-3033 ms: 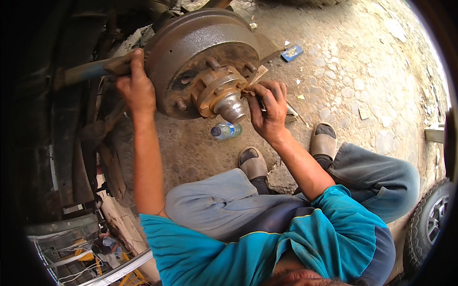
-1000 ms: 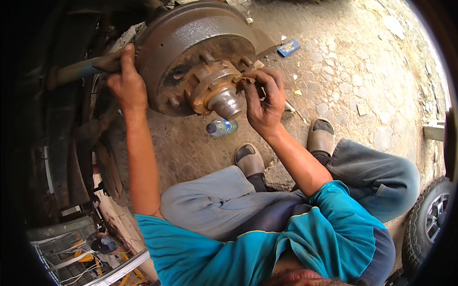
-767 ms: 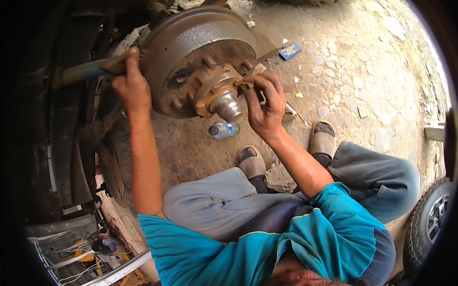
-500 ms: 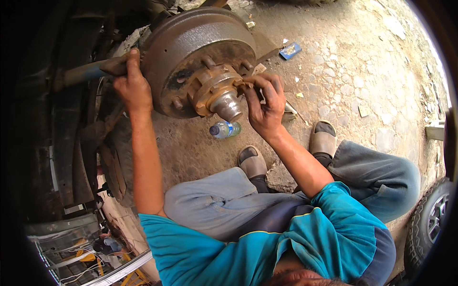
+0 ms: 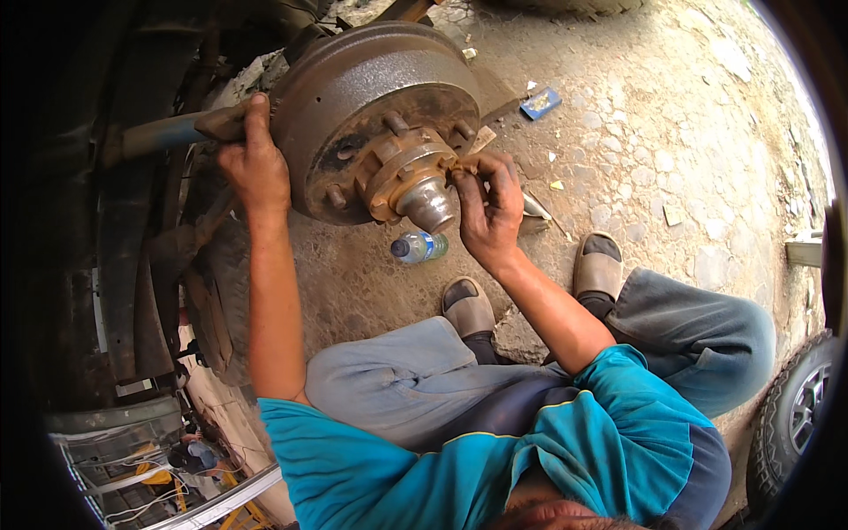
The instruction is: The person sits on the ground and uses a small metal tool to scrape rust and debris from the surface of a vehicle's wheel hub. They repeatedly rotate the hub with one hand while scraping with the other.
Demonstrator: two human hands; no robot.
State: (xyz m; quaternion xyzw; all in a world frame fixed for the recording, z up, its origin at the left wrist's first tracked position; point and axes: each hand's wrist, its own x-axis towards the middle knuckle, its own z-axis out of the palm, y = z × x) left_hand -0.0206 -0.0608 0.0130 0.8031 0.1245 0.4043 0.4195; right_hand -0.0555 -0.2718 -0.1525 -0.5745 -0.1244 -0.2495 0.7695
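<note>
A brown, rusty brake drum (image 5: 353, 97) with studs on its face stands in front of me. From its middle sticks out a rusty hub (image 5: 402, 172) with a bare metal end cap (image 5: 427, 205). My left hand (image 5: 256, 168) is against the drum's left side, one digit pointing up along it; its other fingers curl around behind, partly hidden. At the right side of the hub, my right hand (image 5: 491, 208) is closed, with thumb and fingertips pinched at the flange edge. Whatever is between those fingertips is too small and covered to name.
A plastic bottle (image 5: 419, 247) lies on the ground below the hub. Beyond the drum lies a small blue box (image 5: 540, 102). An axle tube (image 5: 163, 134) runs left from the drum. A stone (image 5: 519, 337) is between my feet, and a tyre (image 5: 791, 415) stands at the right.
The view has shifted slightly, so the drum sits a little lower and further right. My right fingers have curled in more at the hub's edge. My left hand keeps its place on the drum.
</note>
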